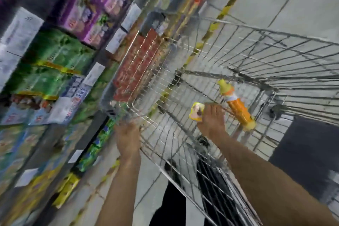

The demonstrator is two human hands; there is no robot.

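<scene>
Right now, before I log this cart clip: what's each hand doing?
Left hand: at the cart rim, grip too blurred to tell.
Right hand: holds the yellow packet.

Bright bare metal wire is shown in the cart; a glossy packet is held in the right fingers, and a smooth, shiny plastic bottle is seen just beyond them.

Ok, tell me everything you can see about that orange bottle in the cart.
The orange bottle looks plastic, with a yellow cap, a white band below the neck and a yellowish base. It lies on its side in the wire cart, cap pointing away from the person. The right hand is right beside it; contact is too blurred to tell.
</scene>
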